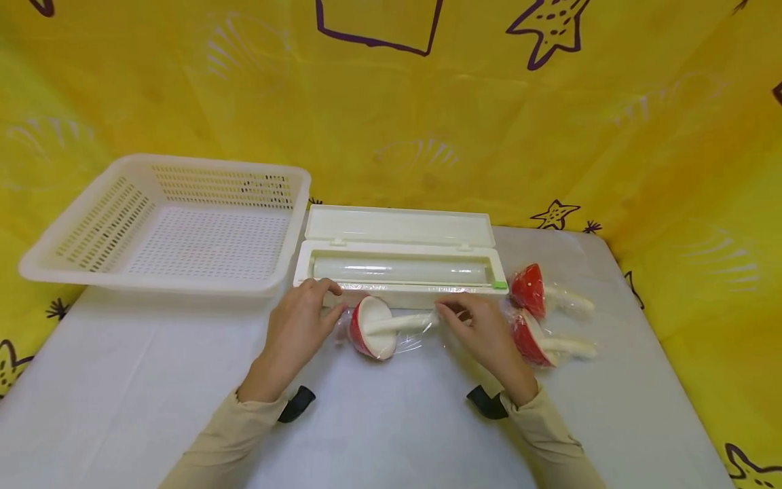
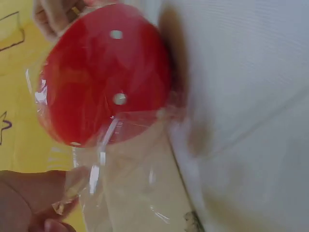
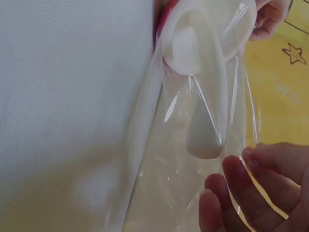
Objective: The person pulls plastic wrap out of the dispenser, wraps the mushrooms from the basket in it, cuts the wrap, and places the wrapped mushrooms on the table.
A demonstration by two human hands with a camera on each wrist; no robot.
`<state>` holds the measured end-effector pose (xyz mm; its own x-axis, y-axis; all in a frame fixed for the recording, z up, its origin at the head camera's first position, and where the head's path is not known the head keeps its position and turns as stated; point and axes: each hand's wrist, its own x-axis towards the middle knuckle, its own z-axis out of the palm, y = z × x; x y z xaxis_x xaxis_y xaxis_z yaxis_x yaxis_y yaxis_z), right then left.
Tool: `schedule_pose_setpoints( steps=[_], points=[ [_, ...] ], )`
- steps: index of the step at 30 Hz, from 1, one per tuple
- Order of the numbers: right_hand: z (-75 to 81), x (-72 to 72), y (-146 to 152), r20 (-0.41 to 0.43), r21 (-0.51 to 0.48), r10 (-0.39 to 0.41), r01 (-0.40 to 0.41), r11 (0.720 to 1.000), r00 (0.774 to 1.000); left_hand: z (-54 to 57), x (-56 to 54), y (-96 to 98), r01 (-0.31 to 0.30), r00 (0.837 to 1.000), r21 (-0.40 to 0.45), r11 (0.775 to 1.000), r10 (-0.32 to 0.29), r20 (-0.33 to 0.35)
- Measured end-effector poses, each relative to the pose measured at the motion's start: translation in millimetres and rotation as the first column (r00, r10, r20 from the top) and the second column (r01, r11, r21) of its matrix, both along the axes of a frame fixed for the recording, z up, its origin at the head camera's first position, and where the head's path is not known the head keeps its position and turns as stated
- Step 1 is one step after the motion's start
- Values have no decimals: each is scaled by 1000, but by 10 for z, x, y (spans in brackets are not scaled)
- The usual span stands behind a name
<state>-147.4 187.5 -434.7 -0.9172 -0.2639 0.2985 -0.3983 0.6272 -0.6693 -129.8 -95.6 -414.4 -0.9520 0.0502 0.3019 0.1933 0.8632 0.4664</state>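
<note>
A mushroom model (image 1: pixel 377 329) with a red, white-dotted cap and pale stem lies on its side, loosely wrapped in cling film (image 1: pixel 411 344). My left hand (image 1: pixel 299 331) pinches the film beyond the cap; the left wrist view shows its fingertips (image 2: pixel 58 205) at a crumpled end. Past the stem's tip, my right hand (image 1: pixel 485 333) pinches the film's other end between thumb and fingers. Just behind stands a white cling film dispenser (image 1: pixel 400 299), its lid (image 1: pixel 400 226) raised and a film roll (image 1: pixel 400 270) inside.
Two similar film-wrapped mushrooms, one farther back (image 1: pixel 529 291) and one nearer (image 1: pixel 531 339), lie right of my right hand. A white slotted basket (image 1: pixel 153 280) stands at the left. A yellow patterned curtain (image 1: pixel 397 122) hangs behind the white-covered table (image 1: pixel 379 435).
</note>
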Motion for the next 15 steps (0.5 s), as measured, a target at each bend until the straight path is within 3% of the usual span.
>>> schedule_pose_setpoints(
  steps=[4, 9, 11, 15],
  points=[
    [-24, 1, -7, 55, 9, 81, -82, 997, 995, -30, 19, 33, 26, 999, -20, 999, -27, -34],
    [-54, -4, -4, 110, 49, 205, -211, 976, 973, -76, 5, 74, 154, 985, 20, 988, -152, -79],
    [-78, -9, -7, 92, 70, 233, -240, 968, 968, -76, -1, 77, 187, 982, 40, 982, -185, -48],
    [-143, -26, -42, -12, 160, 251, -246, 956, 968, -49, -1, 59, 196, 978, 44, 980, -199, 66]
  ],
)
